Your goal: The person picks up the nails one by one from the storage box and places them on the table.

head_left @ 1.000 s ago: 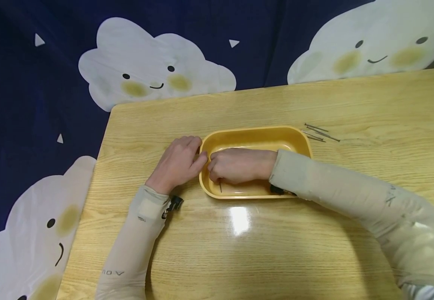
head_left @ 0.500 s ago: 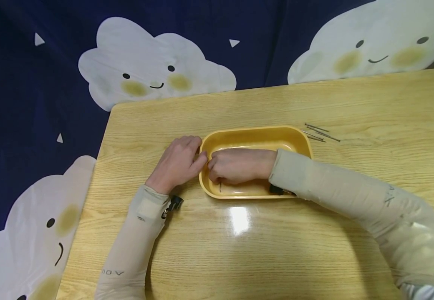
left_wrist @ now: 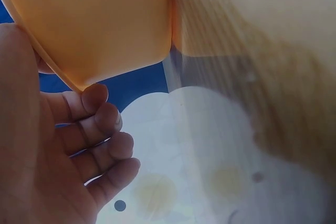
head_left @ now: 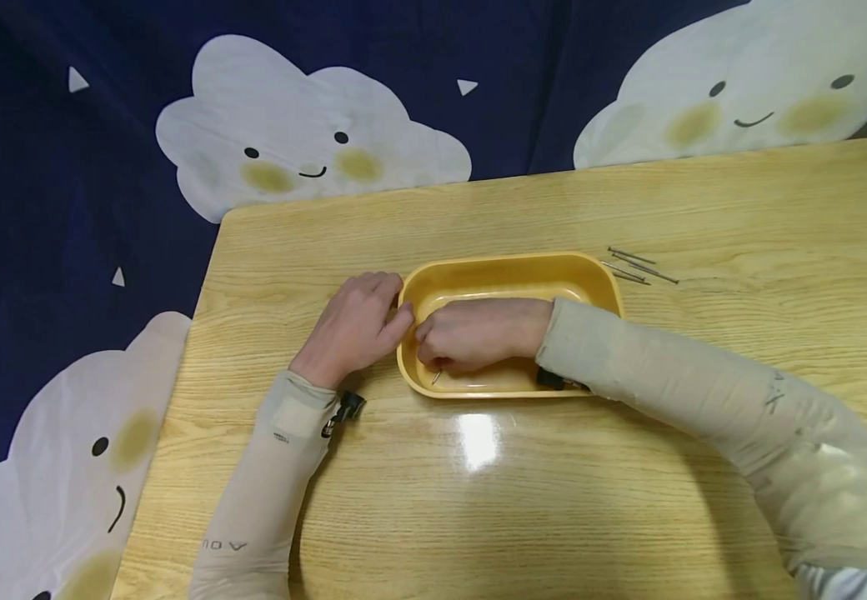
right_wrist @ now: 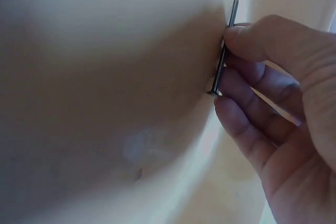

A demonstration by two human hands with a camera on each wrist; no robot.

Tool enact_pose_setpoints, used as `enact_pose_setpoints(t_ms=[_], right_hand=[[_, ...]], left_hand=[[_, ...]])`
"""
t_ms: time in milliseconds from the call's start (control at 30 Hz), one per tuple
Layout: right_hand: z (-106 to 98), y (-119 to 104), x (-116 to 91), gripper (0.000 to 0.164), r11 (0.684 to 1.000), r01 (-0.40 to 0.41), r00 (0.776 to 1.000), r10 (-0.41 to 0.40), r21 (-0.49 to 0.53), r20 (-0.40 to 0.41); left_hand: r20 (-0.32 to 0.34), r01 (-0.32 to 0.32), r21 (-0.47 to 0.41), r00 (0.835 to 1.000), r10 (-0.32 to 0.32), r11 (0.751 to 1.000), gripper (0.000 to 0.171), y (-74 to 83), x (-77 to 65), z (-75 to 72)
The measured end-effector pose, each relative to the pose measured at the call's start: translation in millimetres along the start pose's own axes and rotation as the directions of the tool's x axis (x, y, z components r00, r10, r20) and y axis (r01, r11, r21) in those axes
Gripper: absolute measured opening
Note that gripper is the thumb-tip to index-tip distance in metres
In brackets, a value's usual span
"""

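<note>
A yellow oblong plastic tub sits on the table, my left hand at its left end. That hand holds the rim, thumb on the inner side and fingers outside; the left wrist view shows the index fingertip right at the edge. Inside the tub, my right hand pinches a single steel nail between thumb and fingers. Its flat head points down in the right wrist view, near the ring finger, and its tip sticks up past the thumb. Only the nail's end shows below the hand in the head view.
Several loose nails lie on the wooden table just right of the tub. Behind the table hangs a dark blue cloth with white smiling clouds. My right forearm crosses the tub's right end.
The visible end of the nail under my right hand has swung a little to the left. My left hand has stayed in place on the rim.
</note>
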State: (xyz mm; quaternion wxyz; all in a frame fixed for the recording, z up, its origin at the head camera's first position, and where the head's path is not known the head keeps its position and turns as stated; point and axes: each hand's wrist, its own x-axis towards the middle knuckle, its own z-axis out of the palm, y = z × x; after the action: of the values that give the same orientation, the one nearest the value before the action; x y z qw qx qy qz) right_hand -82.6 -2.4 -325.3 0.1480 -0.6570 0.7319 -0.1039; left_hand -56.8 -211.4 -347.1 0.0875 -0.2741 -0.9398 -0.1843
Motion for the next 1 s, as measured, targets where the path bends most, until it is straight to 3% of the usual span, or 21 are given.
enact_pose_setpoints(t_ms=[500,1000], right_hand=[[3.2,-1.8,2.8,0.012,0.998,-0.060,0.996,0.060,-0.001,0.064],[3.4,-4.0,1.4,0.008,0.993,-0.082,0.994,0.087,-0.085,0.063]], left_hand=[[0.007,0.010,0.008,1.000,-0.010,1.000,0.023,0.6,-0.6,-1.3],[0.014,0.017,0.007,1.000,-0.017,1.000,0.023,1.6,-0.5,-1.8]])
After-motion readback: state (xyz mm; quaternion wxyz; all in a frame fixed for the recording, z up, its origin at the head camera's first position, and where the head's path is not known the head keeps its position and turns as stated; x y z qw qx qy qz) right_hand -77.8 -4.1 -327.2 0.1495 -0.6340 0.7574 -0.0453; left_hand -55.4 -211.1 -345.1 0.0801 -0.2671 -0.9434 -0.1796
